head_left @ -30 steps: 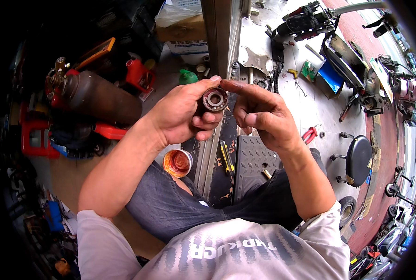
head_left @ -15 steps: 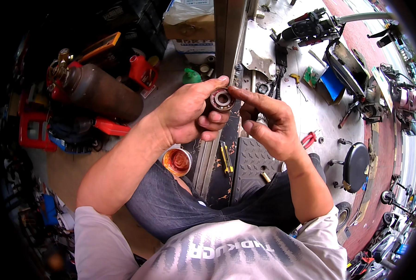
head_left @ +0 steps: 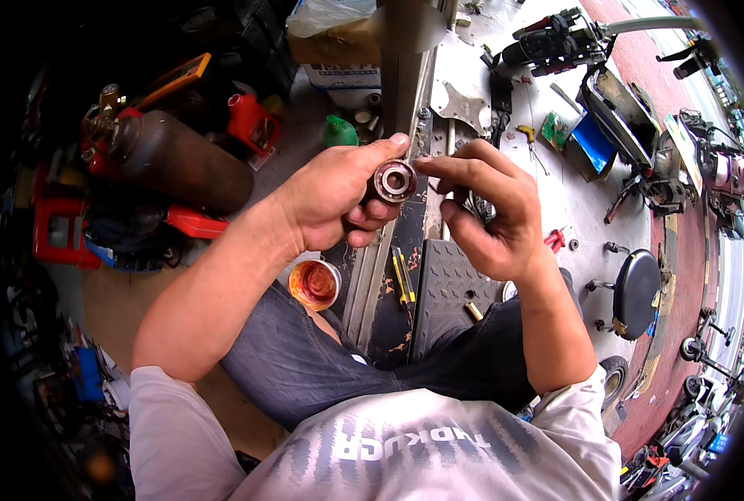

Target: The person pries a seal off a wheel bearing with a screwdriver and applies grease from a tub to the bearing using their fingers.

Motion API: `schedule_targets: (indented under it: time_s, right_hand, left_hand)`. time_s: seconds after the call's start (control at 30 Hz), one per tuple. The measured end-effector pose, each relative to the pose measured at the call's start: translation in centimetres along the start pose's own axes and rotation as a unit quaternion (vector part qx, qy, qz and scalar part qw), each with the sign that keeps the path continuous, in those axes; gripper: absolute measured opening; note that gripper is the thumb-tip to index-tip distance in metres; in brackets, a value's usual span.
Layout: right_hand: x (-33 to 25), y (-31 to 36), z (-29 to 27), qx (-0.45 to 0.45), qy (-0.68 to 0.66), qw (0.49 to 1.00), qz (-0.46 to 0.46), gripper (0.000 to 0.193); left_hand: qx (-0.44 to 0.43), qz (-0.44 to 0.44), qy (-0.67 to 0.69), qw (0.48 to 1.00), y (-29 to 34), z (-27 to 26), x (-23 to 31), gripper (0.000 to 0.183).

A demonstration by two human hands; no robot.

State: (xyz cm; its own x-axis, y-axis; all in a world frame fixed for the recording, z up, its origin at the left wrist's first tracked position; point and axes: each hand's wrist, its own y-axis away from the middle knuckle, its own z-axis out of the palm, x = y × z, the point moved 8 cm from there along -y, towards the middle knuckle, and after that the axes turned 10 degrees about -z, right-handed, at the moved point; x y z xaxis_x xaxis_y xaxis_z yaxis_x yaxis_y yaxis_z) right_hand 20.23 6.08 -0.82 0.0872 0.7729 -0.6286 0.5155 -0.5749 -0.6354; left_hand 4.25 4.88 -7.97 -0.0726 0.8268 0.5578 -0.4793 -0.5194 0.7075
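Observation:
A ball bearing is gripped in my left hand, its ring face and centre hole turned up toward me. The thumb lies along the far side, and the other fingers curl underneath. Reddish grease shows between the rings. Just right of it, my right hand has its fingers apart and bent. The forefinger reaches to the bearing's edge, and I cannot tell whether it touches. Dark smears mark the right fingers. Below my left hand stands an uncovered tub of red-orange grease.
A yellow cutter lies beside a black ribbed mat. A metal post rises ahead. At left lies a brown gas cylinder near a red jug. A black stool and red-handled pliers are at right.
My right hand has drawn slightly back to the right, and its fingers have lifted a little off the bearing. My left hand keeps hold of the bearing, almost in place.

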Motion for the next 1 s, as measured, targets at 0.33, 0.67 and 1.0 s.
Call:
schedule_targets:
  time_s: [0.33,0.67,1.0]
  right_hand:
    - [0.5,0.2,0.7,-0.059,0.032,0.998,-0.008,0.054]
    - [-0.7,0.2,2.4,-0.079,0.111,0.991,-0.016,0.066]
    - [7.3,5.4,11.7,-0.226,0.045,0.951,0.206,0.034]
  left_hand:
    - [0.013,0.007,0.001,1.0,-0.3,0.2,-0.4,0.049]
    - [0.038,0.069,0.05,0.996,0.0,-1.7,1.2,0.046]
    - [0.007,0.211,0.175,0.962,4.6,-6.5,2.5,0.045]
